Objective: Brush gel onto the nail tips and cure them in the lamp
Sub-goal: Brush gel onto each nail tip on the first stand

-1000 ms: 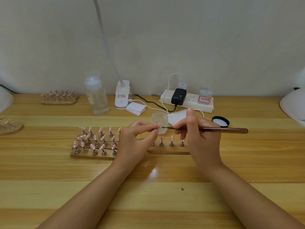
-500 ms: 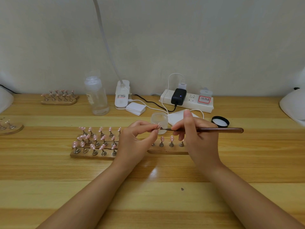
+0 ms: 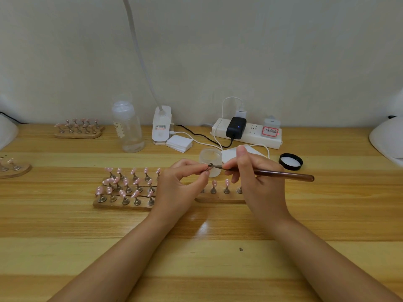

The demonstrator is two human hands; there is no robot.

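My left hand (image 3: 178, 188) pinches a small nail tip holder (image 3: 209, 166) between thumb and forefinger, raised above the table. My right hand (image 3: 257, 182) grips a brown gel brush (image 3: 283, 174), its tip touching that held piece. Behind them stands a small frosted gel jar (image 3: 210, 158), its black lid (image 3: 290, 161) lying to the right. Wooden racks (image 3: 122, 203) with several pink nail tips (image 3: 122, 184) on metal stands lie under my hands; a second rack (image 3: 220, 198) is partly hidden. White curing lamps show at the right edge (image 3: 387, 140) and left edge (image 3: 7, 132).
At the back stand a clear bottle (image 3: 128, 127), a white clip lamp base (image 3: 161, 125), white pads (image 3: 180, 143) and a power strip (image 3: 248, 134) with chargers and cables. More nail tip racks sit at back left (image 3: 78, 128) and far left (image 3: 13, 168).
The right hand and brush have shifted slightly left. The held piece has turned in my left fingers, so its dark metal end now shows instead of the pink tip.
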